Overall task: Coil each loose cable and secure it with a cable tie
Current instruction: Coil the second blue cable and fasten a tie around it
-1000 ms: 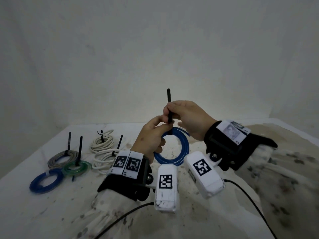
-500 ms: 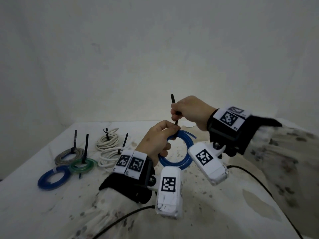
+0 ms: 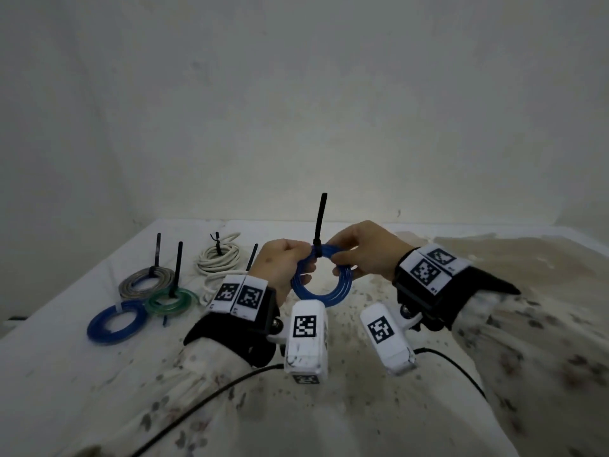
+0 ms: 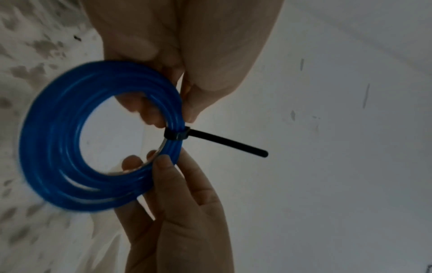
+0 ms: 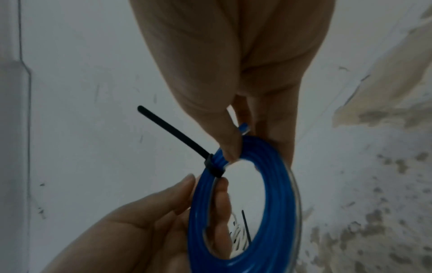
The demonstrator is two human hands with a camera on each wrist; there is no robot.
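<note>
A blue cable coil (image 3: 321, 293) hangs upright above the table, held between both hands. A black cable tie (image 3: 319, 225) is cinched round its top, and the tail stands free, pointing up. My left hand (image 3: 304, 260) pinches the coil just left of the tie head, and my right hand (image 3: 336, 258) pinches it just right. In the left wrist view the tie (image 4: 224, 142) sticks out from the coil (image 4: 58, 138) between the two hands. The right wrist view shows the coil (image 5: 275, 184), the tie (image 5: 173, 131) and a loose cable end by my right thumb.
Tied coils lie at the table's left: a grey one (image 3: 146, 282), a green one (image 3: 171, 301), a blue one (image 3: 115, 321) and white ones (image 3: 219, 258), some with black tie tails standing up. A wall runs behind the stained table (image 3: 395, 407).
My right hand has let go of the tie's tail, which it was pulling upward, and now pinches the coil beside the tie head. The tie loop sits tight on the coil.
</note>
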